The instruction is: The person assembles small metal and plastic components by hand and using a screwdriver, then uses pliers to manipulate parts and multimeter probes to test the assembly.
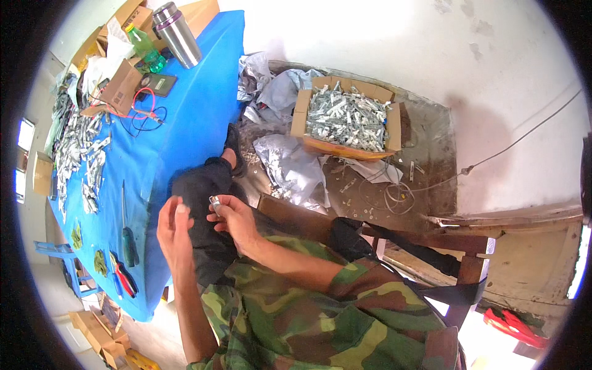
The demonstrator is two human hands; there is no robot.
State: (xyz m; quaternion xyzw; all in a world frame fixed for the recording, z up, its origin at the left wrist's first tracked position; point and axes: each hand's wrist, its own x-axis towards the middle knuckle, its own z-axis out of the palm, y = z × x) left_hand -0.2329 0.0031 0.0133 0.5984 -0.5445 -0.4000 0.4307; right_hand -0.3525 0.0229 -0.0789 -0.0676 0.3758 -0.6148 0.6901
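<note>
Above my lap, my right hand (235, 223) pinches a small silvery metal piece (214, 203) between thumb and fingers; its exact kind is too small to make out. To the left, my left hand (173, 227) is raised with its fingers stretched upward and nothing visible in it. A gap separates the two hands. Beneath them are my dark trousers (198, 191). The blue-covered table (185, 98) runs along my left side. On it, nearest my left hand, lie a screwdriver (128, 246) with a dark green handle and red-and-blue-handled pliers (126, 277).
A cardboard box (345, 150) heaped with metal strips stands on the floor ahead. Grey plastic bags (290, 166) lie beside it. On the table are more strips (77, 145), a steel flask (177, 36), a green bottle (145, 49) and wires (148, 114). A wooden chair (472, 271) is at right.
</note>
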